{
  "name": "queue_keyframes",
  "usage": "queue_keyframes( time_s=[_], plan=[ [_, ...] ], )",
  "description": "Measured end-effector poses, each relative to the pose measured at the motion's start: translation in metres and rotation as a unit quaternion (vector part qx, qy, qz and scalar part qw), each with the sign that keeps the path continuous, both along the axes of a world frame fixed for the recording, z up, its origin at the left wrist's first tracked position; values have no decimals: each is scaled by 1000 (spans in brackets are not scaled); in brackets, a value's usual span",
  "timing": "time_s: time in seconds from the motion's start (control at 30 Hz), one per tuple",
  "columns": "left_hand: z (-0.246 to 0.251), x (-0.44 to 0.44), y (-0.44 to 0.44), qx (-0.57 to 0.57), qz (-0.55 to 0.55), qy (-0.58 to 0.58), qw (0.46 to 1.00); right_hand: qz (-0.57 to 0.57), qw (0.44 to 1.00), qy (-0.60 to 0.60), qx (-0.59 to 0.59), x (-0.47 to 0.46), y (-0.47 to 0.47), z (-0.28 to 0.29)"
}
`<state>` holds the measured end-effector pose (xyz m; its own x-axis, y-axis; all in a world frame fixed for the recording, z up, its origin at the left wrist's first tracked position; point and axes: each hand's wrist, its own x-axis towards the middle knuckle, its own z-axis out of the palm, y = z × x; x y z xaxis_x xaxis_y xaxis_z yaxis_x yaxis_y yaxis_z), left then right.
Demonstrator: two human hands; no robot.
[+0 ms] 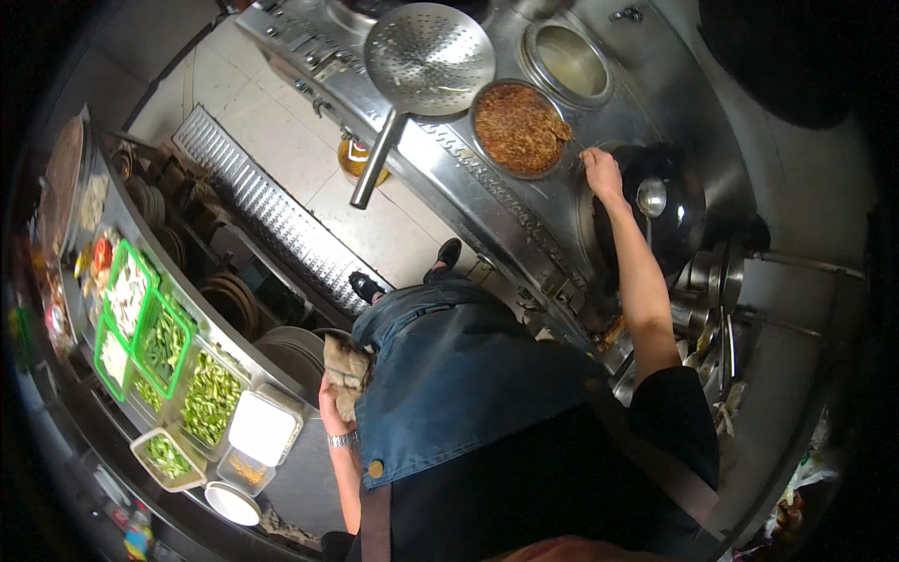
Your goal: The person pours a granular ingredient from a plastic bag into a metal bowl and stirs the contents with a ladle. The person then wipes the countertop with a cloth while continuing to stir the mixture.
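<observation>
My right hand (602,174) grips the thin handle of a small utensil, possibly a spoon (562,131). Its head rests in a round pan of reddish-brown chopped sauce (516,126), close to the rim. Down by my left hip, my left hand (333,406) is closed around a stained, greyish-brown cloth (346,369). Just beyond my right forearm sits a dark wok (674,218) with a metal ladle (652,198) lying in it. A large perforated strainer (430,60) rests on the steel stove top behind the pan, its handle (376,165) jutting over the front edge.
A round steel pot of cloudy liquid (570,62) is set into the stove (491,200). On the left counter, green baskets (163,344) and a tub of cut green vegetables (211,397) stand near a white lid (263,427). Plates (291,351) are stacked below. A metal grating (270,211) crosses the floor.
</observation>
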<state>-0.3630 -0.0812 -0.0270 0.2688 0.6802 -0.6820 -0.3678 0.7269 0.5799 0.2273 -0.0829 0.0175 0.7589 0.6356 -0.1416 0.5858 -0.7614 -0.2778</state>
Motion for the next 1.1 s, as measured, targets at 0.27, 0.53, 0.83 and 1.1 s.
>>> queue_keyframes(
  time_s=[0.27,0.53,0.83,1.1],
  plan=[
    [-63,175,118,-5,-251,-68,965,28,999,12,24,25,22,-58],
    [-65,340,146,-56,-325,-64,942,128,991,-25,23,27,-6,-23],
    [-102,382,191,-173,-400,-168,884,97,995,-23,-21,26,48,-50],
    [-135,398,221,-116,-458,-88,877,20,998,27,-43,5,16,-13]
  ],
)
